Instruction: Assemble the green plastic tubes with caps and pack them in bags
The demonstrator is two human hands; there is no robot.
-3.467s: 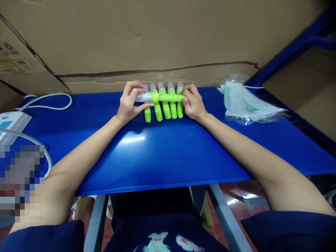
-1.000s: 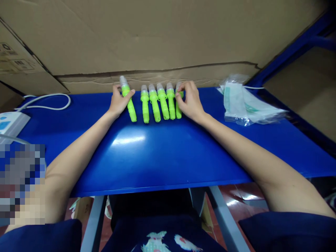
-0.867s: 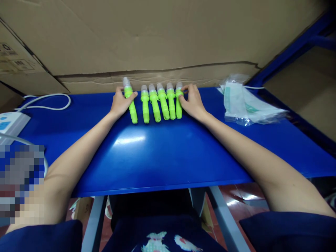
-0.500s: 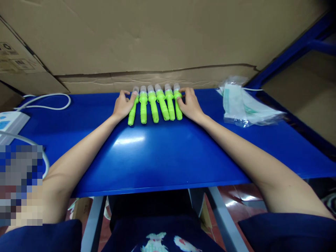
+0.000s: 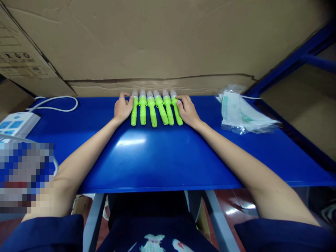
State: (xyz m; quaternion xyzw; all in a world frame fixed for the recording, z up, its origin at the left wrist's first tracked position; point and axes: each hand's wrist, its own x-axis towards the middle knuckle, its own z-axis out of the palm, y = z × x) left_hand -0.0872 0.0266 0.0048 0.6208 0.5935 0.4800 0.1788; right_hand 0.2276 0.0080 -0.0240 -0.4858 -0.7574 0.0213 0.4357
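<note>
Several lime-green stick-shaped items (image 5: 153, 113) with clear tips lie side by side in a row on the blue table (image 5: 157, 161), tips toward the cardboard at the back. My left hand (image 5: 123, 109) rests at the row's left end, fingers apart, its thumb against the leftmost stick (image 5: 134, 113). At the other end is my right hand (image 5: 188, 112), also with fingers apart. Its index finger and thumb touch the side of the rightmost stick (image 5: 176, 108). Neither hand is wrapped around a stick.
A cardboard wall (image 5: 168, 42) stands along the table's back edge. To the right lie clear plastic bags (image 5: 236, 110) with white and green printing. On the left sit a white power strip (image 5: 21, 124) and a looped white cable (image 5: 56, 109). A blue frame (image 5: 291, 64) rises at the right.
The leftmost stick has turned more upright, nearly parallel to its neighbour, and the left thumb has slid from over it to its side. The row sits slightly closer together. The camera view has shifted slightly.
</note>
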